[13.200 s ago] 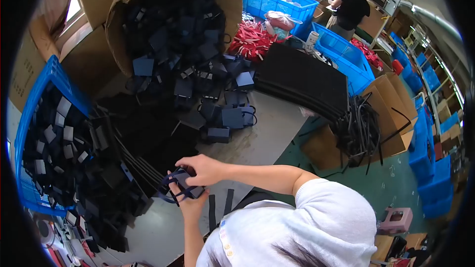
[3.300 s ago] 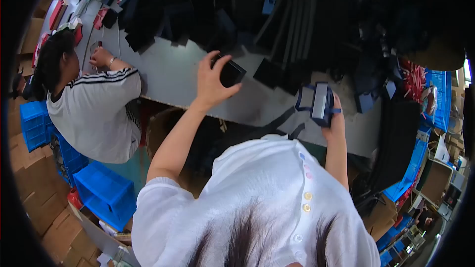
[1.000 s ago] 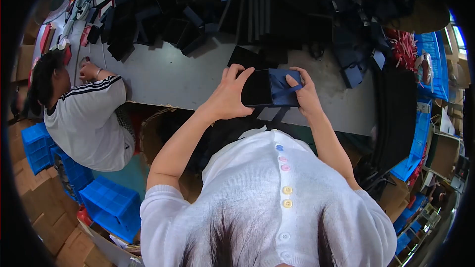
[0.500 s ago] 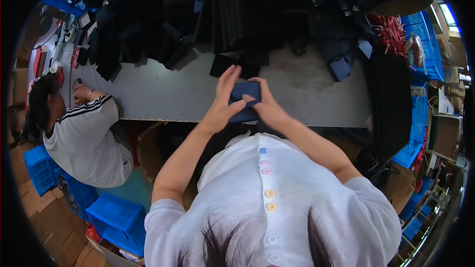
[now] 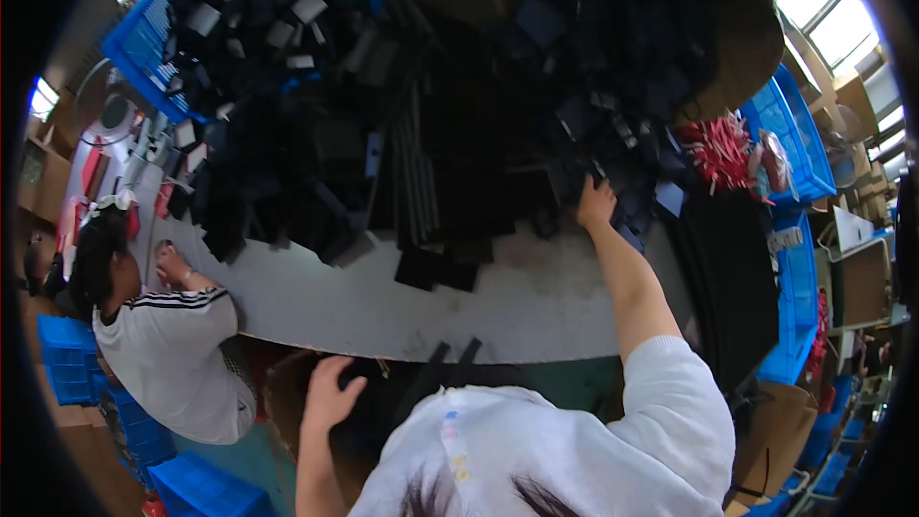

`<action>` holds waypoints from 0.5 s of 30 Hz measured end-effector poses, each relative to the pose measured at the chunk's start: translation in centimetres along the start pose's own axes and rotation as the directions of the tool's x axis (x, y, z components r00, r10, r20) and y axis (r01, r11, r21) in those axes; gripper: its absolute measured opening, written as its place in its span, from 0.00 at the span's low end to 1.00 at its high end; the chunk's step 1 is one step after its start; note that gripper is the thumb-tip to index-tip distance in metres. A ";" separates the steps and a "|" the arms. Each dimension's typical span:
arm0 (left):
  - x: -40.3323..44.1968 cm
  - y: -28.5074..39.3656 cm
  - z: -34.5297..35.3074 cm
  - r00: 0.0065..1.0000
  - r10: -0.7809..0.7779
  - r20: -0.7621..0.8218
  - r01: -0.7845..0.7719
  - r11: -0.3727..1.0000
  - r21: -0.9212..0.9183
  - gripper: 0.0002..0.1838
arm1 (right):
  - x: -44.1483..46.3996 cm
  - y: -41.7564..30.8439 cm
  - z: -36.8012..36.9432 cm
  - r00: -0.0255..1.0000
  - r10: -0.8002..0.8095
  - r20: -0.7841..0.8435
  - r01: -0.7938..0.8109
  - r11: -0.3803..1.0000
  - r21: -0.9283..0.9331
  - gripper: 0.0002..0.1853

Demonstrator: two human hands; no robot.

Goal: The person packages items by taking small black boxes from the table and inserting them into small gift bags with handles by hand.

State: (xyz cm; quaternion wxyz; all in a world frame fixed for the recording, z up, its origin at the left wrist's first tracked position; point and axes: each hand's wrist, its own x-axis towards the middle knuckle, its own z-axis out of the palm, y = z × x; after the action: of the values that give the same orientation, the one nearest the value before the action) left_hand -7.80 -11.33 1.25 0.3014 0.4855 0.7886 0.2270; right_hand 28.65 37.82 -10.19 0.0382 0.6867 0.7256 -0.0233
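Since half a second earlier, the right hand had reached forward and the left hand had drawn away from it. A grey table curved across a cluttered workroom, a co-worker at its left. Small dark boxes lay jumbled at the far right, a few faces paler. The right hand's fingers, partly bent, were at their near edge; any grip could not be told. The left hand was loosely spread and empty near the table's front edge.
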 end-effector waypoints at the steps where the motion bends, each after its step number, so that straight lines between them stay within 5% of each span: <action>1: 0.7 1.1 0.3 1.000 0.027 -0.013 -0.028 0.999 -0.038 0.24 | -0.7 -0.4 -0.9 0.998 0.045 0.047 -0.047 0.998 0.034 0.54; 6: 3.7 5.2 1.6 0.997 0.051 0.060 -0.039 0.981 -0.188 0.23 | -8.2 2.8 -5.6 0.946 0.120 0.303 -0.166 0.978 0.130 0.48; 8: 5.5 6.9 3.5 0.978 0.054 0.203 0.060 0.856 -0.513 0.24 | -12.3 4.4 -7.2 0.914 -0.082 0.397 -0.115 0.887 0.448 0.47; 10: 7.3 9.1 5.9 0.921 0.188 0.341 0.063 0.792 -0.608 0.27 | -16.8 2.1 -9.1 0.854 -0.381 0.355 -0.133 0.501 0.855 0.47; 12: 9.0 11.0 9.4 0.882 0.314 0.352 0.088 0.625 -0.776 0.35 | -20.9 -3.0 -12.5 0.759 -0.597 0.259 -0.124 0.259 0.958 0.46; 15: 10.2 12.9 11.0 0.919 0.286 0.273 0.185 0.299 -0.936 0.47 | -23.7 -8.2 -14.2 0.628 -0.778 0.014 0.301 0.259 0.918 0.48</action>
State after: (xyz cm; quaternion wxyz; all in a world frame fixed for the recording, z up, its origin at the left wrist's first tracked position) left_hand 4.45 4.08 -0.81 0.6719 0.2716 0.4062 0.5565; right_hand 21.43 15.05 5.90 -0.1425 0.2730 0.7727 -0.5551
